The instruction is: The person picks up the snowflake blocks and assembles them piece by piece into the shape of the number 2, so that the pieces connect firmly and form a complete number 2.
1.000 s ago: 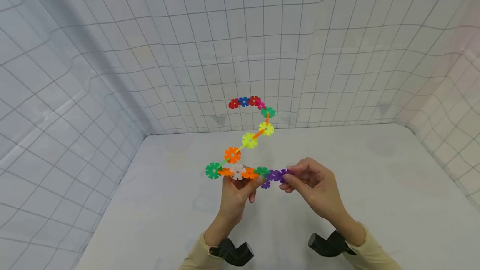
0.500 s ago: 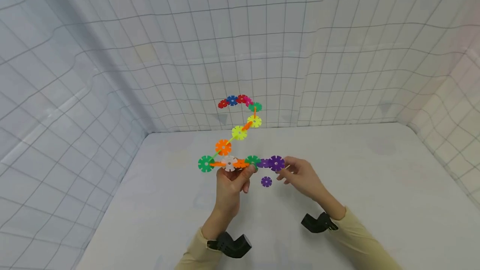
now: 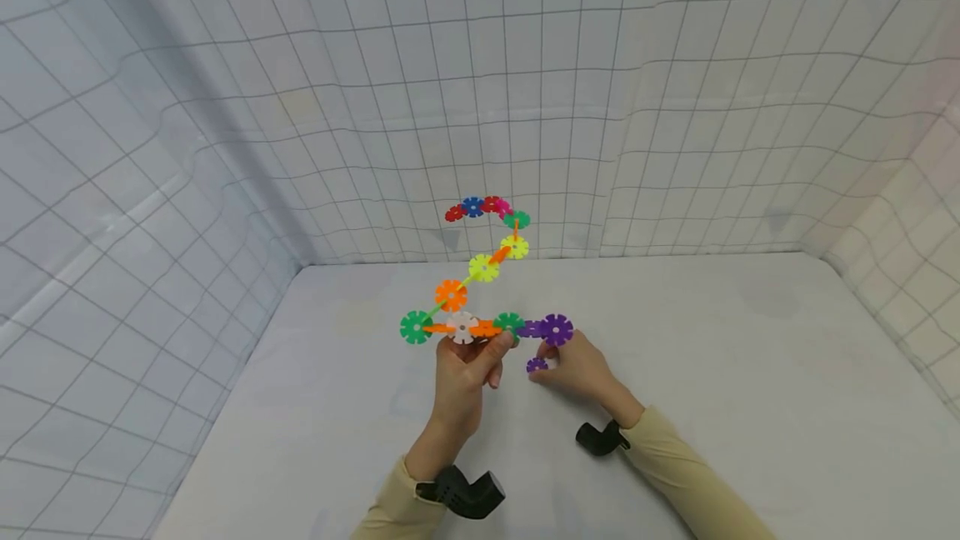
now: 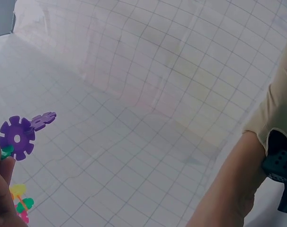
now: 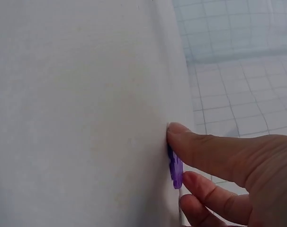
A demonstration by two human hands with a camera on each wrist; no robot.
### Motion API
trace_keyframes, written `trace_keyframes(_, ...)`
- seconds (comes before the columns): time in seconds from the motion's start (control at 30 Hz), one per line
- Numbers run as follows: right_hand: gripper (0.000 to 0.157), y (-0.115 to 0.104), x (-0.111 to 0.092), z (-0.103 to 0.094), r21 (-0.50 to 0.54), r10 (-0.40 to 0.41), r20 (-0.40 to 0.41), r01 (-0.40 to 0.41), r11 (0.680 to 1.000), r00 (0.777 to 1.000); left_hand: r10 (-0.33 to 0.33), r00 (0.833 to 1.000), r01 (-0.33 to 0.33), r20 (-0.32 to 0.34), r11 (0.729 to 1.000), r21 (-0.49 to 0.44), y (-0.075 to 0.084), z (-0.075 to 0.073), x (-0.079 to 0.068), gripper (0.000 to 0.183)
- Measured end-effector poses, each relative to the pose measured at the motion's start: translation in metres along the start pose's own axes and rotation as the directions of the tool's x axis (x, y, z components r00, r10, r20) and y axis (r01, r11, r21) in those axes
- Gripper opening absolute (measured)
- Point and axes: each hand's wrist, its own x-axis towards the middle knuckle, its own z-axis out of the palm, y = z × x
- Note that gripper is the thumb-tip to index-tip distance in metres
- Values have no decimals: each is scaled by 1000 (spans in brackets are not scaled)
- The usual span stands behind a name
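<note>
My left hand (image 3: 461, 386) holds up a chain of interlocked, notched plastic snowflake discs, its thumb against a green disc (image 3: 509, 324). From there the chain runs left through a white disc (image 3: 462, 328) to another green disc (image 3: 416, 327), then bends back and up to a red disc (image 3: 454, 213). Two purple discs form its right end, the outermost purple disc (image 3: 557, 330) facing the head camera. Low at the table, my right hand (image 3: 581, 369) pinches a loose purple disc (image 5: 176, 170) between thumb and fingers. In the left wrist view the chain's purple disc (image 4: 17, 138) shows beside the fingertips.
A white table (image 3: 712, 357) lies under both hands. Grid-patterned white sheeting (image 3: 480, 90) rises behind it and at both sides. Each wrist carries a black camera mount, such as the left mount (image 3: 463, 492).
My right hand has let go of the chain's purple end, moved down and left, and taken hold of the loose purple disc. My left hand keeps its hold on the chain.
</note>
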Motion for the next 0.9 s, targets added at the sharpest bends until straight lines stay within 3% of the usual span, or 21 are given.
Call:
trace_keyframes(0.17,25,2,-6,-1,10,20,-10,-20,1000,1000,6,1000,-6,1,1000,-4,-1,0,0,8)
trace_keyframes(0.47,14,5,-25,-18,207,1,-57,11,978,998,14,1000,-14,11,1000,-4,-2,0,0,10)
trace_keyframes(0.57,13,-3,-32,-36,389,-9,-28,19,921,1000,11,1000,-11,11,1000,2,-2,0,0,10)
trace_keyframes(0.67,16,-16,-39,-58,556,-5,-20,15,831,1000,10,1000,-10,7,1000,0,-2,0,0,11)
trace_keyframes(0.9,24,-44,-59,-98,722,-40,-116,112,683,992,9,1000,-9,1,1000,-6,-1,1,0,10)
